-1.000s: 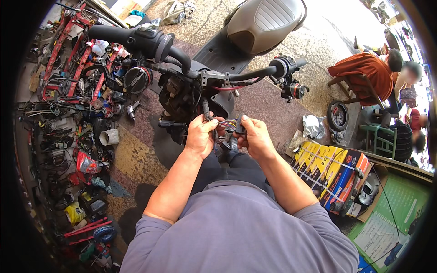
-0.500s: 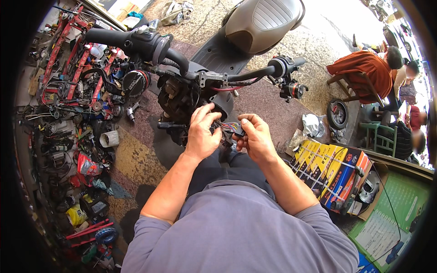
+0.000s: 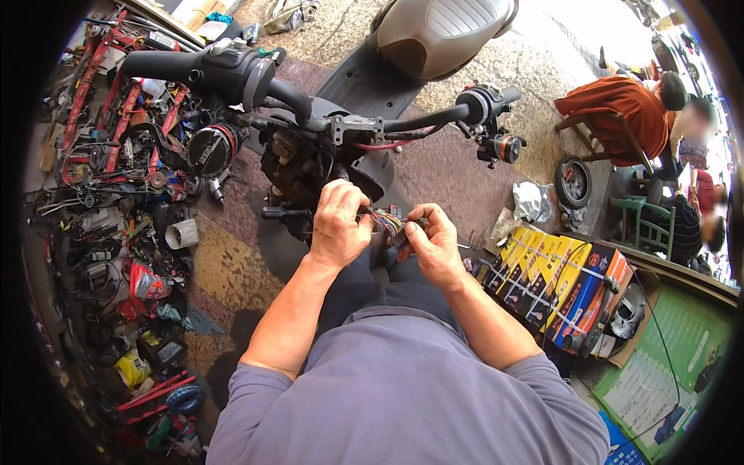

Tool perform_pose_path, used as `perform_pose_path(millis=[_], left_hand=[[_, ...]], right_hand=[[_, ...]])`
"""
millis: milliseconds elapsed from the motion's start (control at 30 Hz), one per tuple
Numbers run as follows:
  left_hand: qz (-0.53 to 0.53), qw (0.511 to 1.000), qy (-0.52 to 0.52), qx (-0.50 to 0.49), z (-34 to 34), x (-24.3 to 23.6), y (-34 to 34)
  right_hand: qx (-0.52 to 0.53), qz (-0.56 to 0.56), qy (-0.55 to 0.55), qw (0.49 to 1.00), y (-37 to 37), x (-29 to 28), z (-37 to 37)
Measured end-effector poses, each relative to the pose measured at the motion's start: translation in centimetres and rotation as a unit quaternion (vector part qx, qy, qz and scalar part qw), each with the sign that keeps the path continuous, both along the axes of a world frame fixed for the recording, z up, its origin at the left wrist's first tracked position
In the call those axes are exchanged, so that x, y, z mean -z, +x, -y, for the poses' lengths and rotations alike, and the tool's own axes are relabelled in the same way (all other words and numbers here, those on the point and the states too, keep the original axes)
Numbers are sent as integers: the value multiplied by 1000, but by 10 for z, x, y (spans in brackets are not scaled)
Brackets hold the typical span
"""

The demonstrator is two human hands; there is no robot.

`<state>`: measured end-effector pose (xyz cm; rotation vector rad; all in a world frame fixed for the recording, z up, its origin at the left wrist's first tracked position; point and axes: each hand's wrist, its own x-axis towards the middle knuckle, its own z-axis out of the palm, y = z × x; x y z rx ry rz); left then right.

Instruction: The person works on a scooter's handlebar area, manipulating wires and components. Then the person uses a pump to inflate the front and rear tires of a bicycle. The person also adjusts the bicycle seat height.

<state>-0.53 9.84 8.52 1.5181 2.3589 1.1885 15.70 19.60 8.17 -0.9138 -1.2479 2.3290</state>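
Note:
In the head view my left hand (image 3: 339,221) has its fingers curled over the dark harness at the scooter's steering stem, gripping it near where the coloured wires (image 3: 386,221) come out. My right hand (image 3: 431,244) pinches a dark connector (image 3: 401,237) at the other end of those wires, thumb on top. Both hands are below the handlebar clamp (image 3: 356,128), beside the opened black front body (image 3: 287,170) of the scooter. What lies under my left fingers is mostly hidden.
Handlebar (image 3: 418,122) and seat (image 3: 438,35) extend ahead. Piled tools and parts (image 3: 132,217) line the left. At right are strapped boxes (image 3: 554,287), a loose tyre (image 3: 573,182), a white plastic bag (image 3: 531,200) and seated people (image 3: 620,112) on chairs.
My left hand lifted its fingers half a second ago and has now curled them back down over the harness. My right hand still holds the connector, slightly shifted. The scene has shifted slightly leftward.

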Motion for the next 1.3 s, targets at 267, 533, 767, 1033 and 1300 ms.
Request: perform_pose_path(millis=[267,533,767,1033,1300], left_hand=[[-36,994,-24,98,-8,-8,-17],[-1,988,12,155,-12,-16,-28],[34,987,-10,159,-13,-21,-33],[82,985,-11,149,-24,-24,-23],[298,953,-6,60,-26,-20,-21]], right_hand=[[-34,-4,-102,994,-8,-9,-22],[-198,-57,62,977,-18,-40,-55],[-212,8,538,816,-36,-59,-74],[-159,-8,642,750,-61,-48,-81],[-73,22,637,767,-92,-41,-78]])
